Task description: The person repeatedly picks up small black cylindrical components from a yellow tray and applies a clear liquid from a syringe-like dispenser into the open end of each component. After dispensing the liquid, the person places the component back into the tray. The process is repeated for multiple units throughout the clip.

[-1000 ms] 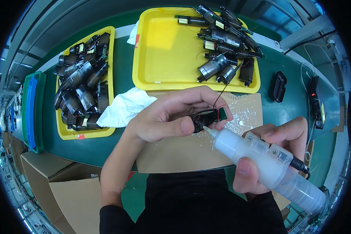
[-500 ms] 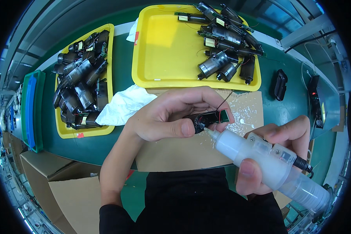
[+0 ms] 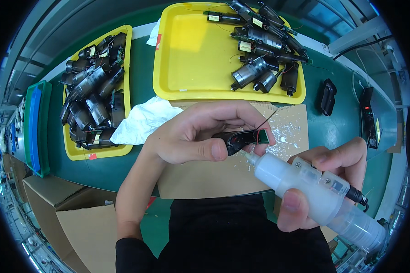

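Observation:
My left hand [image 3: 193, 141] is closed round a black motor assembly [image 3: 236, 140], thumb on its near side. A small green circuit board with red and dark wires shows at the assembly's right end, near my fingertips. In my right hand [image 3: 305, 204] is a large clear glue syringe [image 3: 300, 182] filled with white paste, tilted with its nozzle up and to the left. The thin tip lies close to the assembly's lower edge; whether the two touch I cannot tell. A clamp with screws and a black cable sits on the syringe's side, partly behind my fingers.
Below my hands lies a cardboard sheet [image 3: 205, 182] spotted with white paste. Yellow trays [image 3: 177, 91] hold several black motor assemblies [image 3: 255, 73]. A crumpled white cloth [image 3: 146, 120] is beside my left wrist. A black shell [image 3: 327, 97] rests at right; a cardboard box [image 3: 86, 227] stands lower left.
My right hand and the syringe have shifted slightly right and down, so the tip sits a little farther from the assembly. My left hand keeps its hold nearly unmoved.

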Demonstrator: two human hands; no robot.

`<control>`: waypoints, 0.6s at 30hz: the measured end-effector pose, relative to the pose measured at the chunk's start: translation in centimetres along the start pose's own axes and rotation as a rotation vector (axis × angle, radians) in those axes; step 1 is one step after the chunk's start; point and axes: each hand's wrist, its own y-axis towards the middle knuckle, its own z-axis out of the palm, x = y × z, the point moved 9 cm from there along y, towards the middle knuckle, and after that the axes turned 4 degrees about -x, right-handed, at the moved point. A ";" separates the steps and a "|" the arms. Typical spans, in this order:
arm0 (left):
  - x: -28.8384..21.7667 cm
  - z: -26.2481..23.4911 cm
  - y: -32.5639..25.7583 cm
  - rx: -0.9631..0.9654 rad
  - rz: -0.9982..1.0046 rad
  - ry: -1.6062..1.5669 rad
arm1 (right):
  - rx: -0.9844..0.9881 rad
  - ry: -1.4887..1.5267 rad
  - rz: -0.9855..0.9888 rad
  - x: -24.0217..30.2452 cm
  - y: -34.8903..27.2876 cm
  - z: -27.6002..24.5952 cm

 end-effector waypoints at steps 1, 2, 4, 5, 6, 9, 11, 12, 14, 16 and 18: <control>0.0 0.0 0.0 -0.003 -0.004 -0.003 | 0.005 0.005 -0.001 0.0 0.0 0.1; 0.0 0.0 0.0 -0.004 -0.008 -0.009 | 0.009 0.010 0.000 0.0 -0.1 0.2; -0.1 0.1 0.0 -0.006 -0.017 -0.022 | 0.015 0.014 0.005 0.0 -0.1 0.2; 0.0 0.1 0.0 -0.004 -0.018 -0.029 | 0.017 0.012 0.008 0.0 -0.1 0.2; 0.0 0.1 0.0 -0.001 -0.018 -0.036 | 0.019 0.012 0.011 0.0 -0.1 0.2; 0.0 0.1 0.0 0.003 -0.030 -0.046 | 0.031 0.011 0.019 0.1 -0.1 0.3; 0.0 0.1 0.0 0.008 -0.030 -0.047 | 0.038 0.005 0.027 0.1 0.0 0.3; 0.0 0.1 0.0 0.012 -0.025 -0.046 | 0.040 -0.001 0.033 0.1 0.0 0.4; 0.0 0.1 -0.1 0.014 -0.019 -0.050 | 0.063 -0.016 0.043 0.1 0.0 0.5; 0.0 0.1 -0.2 0.009 -0.016 -0.059 | 0.096 -0.029 0.054 0.1 0.1 0.4; 0.0 0.1 -0.2 0.018 0.000 -0.069 | 0.081 -0.018 0.081 0.0 0.0 0.4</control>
